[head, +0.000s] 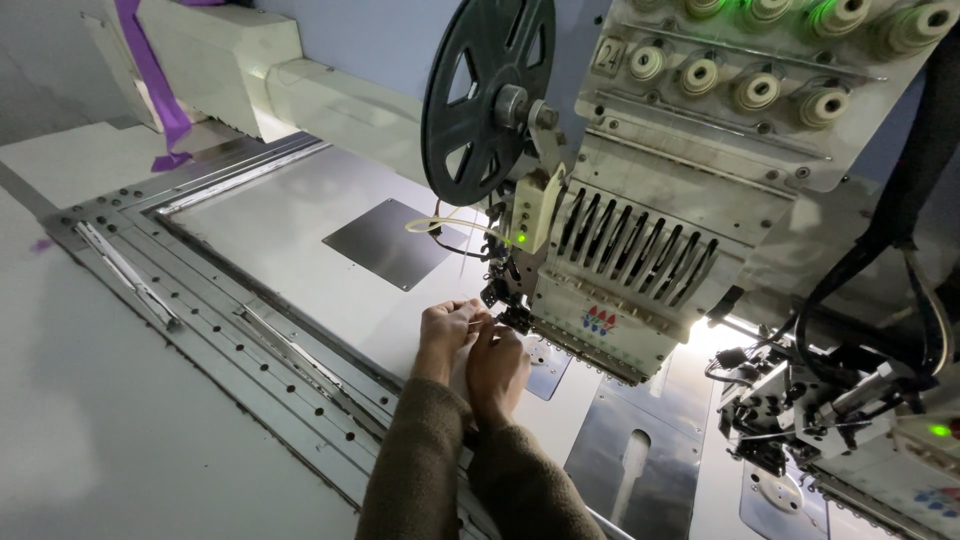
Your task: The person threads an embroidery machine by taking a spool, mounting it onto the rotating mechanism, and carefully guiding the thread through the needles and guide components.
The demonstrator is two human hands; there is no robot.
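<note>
One purple ribbon (150, 70) is draped at far left over the cream machine arm (300, 85). One dark square plate (390, 243) is set into the metal bed (270, 225). Left hand (447, 330) and right hand (497, 365) are held together, fingertips pinched at the needle assembly (508, 290); what is gripped cannot be told. One black reel (487, 95) is mounted above. A small red-and-blue emblem (599, 320) is seen on the embroidery head (640, 270).

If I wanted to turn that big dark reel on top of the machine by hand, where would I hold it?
Probably by the outer rim of the reel, coming from the front left. It stands upright with its open, spoked face that way, while its hub is fixed to the machine head behind it. Both hands work below it, at the needle area.
</note>
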